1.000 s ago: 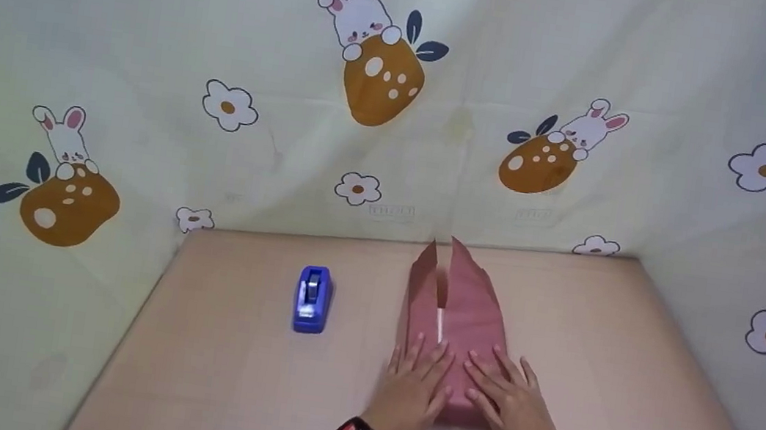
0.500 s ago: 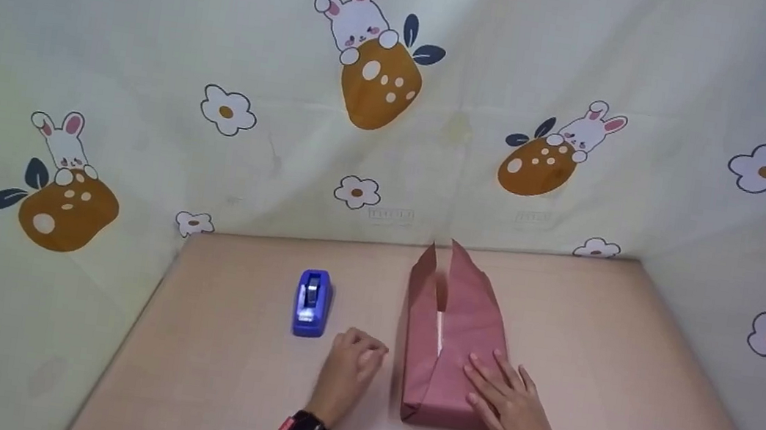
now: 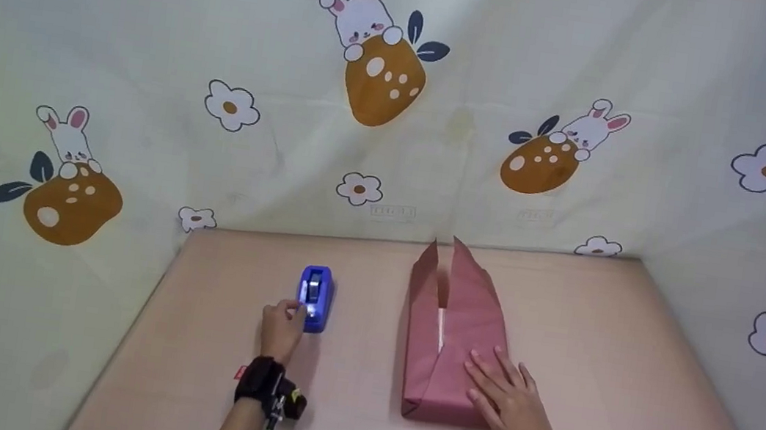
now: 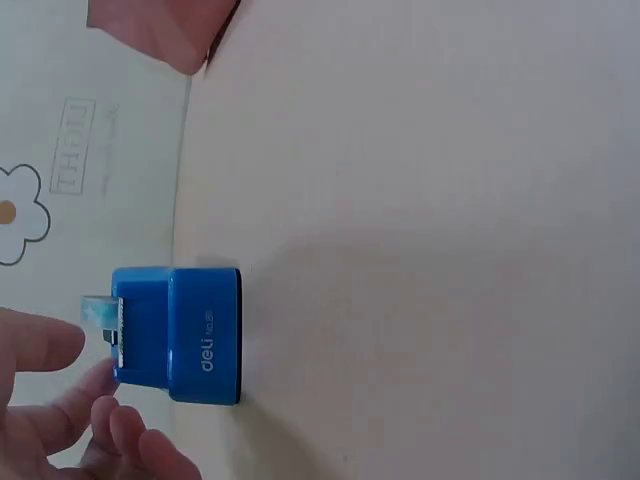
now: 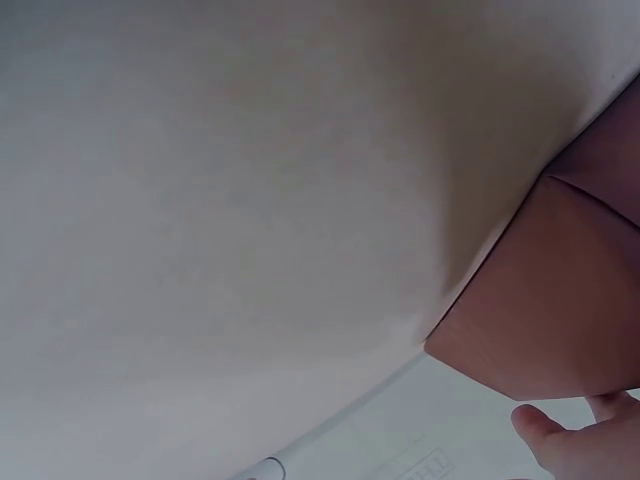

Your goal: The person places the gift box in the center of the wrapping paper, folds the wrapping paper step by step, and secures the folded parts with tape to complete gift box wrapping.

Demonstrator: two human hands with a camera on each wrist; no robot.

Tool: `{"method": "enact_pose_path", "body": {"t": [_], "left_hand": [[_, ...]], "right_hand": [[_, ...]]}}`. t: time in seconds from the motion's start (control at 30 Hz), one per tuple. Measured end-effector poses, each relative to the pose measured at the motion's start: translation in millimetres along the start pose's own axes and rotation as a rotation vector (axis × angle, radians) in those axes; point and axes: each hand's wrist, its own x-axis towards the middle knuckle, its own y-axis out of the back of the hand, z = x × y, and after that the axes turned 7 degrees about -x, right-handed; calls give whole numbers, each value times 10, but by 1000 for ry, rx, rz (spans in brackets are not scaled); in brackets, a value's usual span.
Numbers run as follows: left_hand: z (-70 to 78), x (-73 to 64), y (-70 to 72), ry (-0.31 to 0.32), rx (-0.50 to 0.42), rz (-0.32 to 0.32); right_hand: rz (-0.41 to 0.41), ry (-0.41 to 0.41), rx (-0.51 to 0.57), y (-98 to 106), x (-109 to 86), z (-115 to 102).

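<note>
A blue tape dispenser [image 3: 316,299] stands on the table, left of a box wrapped in dusty-red paper [image 3: 455,372]. My left hand [image 3: 282,327] is at the dispenser's near left side. In the left wrist view, its thumb and fingers [image 4: 45,340] stand apart beside the cutter, where a short end of clear tape [image 4: 98,312] sticks out. Flat on the right part of the wrapped box rests my right hand [image 3: 512,406], fingers spread. The paper's far end stands up in two pointed flaps, and a white strip [image 3: 440,330] shows through the slit between the paper edges.
Behind the table [image 3: 200,368] hangs a pale cloth [image 3: 288,32] printed with rabbits, fruit and flowers, and it also runs along both sides. Black bands [image 3: 261,380] sit on both wrists, the left one with a green cable.
My left hand has left the wrapped box and moved left across the table to the tape dispenser. My right hand stays on the box, and the box has not moved.
</note>
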Motion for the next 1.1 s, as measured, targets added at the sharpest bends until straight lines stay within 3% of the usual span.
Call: {"method": "enact_pose_path", "body": {"t": [0.13, 0.33, 0.6, 0.83, 1.1], "left_hand": [[31, 90, 46, 85, -26, -65], [60, 148, 93, 162, -63, -147], [90, 179, 128, 391, -324, -201], [47, 136, 149, 394, -386, -207], [-136, 44, 89, 336, -579, -205]], "right_hand": [[-1, -3, 8, -8, 8, -3], [5, -7, 5, -23, 3, -11], [16, -14, 29, -20, -3, -29], [9, -17, 35, -19, -6, -28], [5, -18, 18, -6, -9, -10]]}}
